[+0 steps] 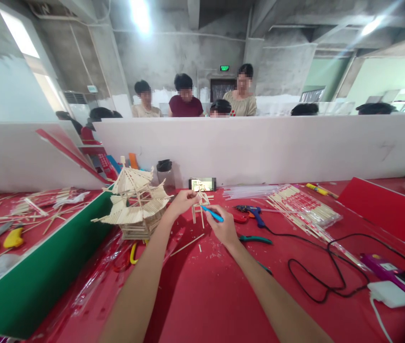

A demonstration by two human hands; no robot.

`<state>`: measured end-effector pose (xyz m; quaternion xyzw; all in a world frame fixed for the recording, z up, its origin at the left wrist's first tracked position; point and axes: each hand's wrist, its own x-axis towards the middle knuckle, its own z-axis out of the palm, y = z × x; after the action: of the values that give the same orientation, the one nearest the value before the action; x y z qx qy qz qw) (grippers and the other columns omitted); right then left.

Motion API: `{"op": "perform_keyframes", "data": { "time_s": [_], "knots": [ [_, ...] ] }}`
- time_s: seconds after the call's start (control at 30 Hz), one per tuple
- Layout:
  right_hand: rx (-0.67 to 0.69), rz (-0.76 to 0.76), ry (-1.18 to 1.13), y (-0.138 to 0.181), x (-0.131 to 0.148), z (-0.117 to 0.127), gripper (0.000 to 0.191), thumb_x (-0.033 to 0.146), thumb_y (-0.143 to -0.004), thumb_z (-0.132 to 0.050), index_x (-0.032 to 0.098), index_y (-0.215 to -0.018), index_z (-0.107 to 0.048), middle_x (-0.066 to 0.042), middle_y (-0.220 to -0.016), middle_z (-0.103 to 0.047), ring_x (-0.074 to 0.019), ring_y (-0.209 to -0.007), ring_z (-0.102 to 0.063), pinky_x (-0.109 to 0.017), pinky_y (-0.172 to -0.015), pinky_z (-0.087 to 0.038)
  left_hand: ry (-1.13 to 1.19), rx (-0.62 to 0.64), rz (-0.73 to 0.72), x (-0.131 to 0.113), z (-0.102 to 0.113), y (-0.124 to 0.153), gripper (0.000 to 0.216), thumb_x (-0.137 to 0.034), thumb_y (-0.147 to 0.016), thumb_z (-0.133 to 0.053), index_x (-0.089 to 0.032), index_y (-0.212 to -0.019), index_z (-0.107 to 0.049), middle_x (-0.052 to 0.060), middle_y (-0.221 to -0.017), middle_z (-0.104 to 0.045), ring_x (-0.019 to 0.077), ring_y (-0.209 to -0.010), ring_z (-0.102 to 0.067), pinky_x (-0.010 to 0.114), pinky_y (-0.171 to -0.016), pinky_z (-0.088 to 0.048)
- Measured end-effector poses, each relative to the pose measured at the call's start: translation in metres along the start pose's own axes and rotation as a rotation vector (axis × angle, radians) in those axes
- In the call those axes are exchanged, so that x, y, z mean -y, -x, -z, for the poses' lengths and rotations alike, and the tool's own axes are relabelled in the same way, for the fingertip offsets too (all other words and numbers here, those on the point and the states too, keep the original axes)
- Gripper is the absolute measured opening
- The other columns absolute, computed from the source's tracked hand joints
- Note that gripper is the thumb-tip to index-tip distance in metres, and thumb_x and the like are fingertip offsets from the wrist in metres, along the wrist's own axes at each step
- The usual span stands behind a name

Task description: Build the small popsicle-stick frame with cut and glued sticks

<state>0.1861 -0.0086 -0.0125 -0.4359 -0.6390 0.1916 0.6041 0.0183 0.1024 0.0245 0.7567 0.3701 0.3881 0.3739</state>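
Note:
My left hand (185, 200) is closed, its fingertips pinching the upper left part of a small frame of wooden sticks (202, 199). Thin legs of the frame point down toward the red table. In my right hand (224, 227) is a slim blue pen-like tool (213, 214), its far end at the frame; its exact kind is too small to make out. Left of my left forearm stands a pagoda model (134, 205) built of wooden sticks, with tiered, flared roofs. A phone (209, 184) with a lit screen leans on the white partition just behind the frame.
Right of my hands lie a blue glue gun (255, 214), green-handled pliers (255, 239) and bagged sticks (304, 207). A black cable loops toward a purple tool (384, 269). Left stands a green board (45, 267); a dark-lidded jar (165, 174) is behind the pagoda. People are beyond the partition (259, 147).

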Motion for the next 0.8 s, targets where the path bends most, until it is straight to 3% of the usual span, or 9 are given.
{"op": "perform_keyframes", "data": {
  "time_s": [0.8],
  "knots": [
    [0.023,0.0,0.034,0.0012,-0.0016,-0.0001,0.023,0.031,-0.088,-0.053,0.022,-0.104,-0.068,-0.003,-0.097,-0.073,-0.021,-0.086,-0.068,-0.035,-0.079,-0.056,-0.007,0.004,-0.008,0.0035,0.0001,-0.0009,0.03,-0.042,-0.075,-0.065,-0.012,-0.075,-0.066,0.0,-0.066,-0.063,0.0135,-0.062,-0.053,0.026,-0.064,-0.04]
  ]
}}
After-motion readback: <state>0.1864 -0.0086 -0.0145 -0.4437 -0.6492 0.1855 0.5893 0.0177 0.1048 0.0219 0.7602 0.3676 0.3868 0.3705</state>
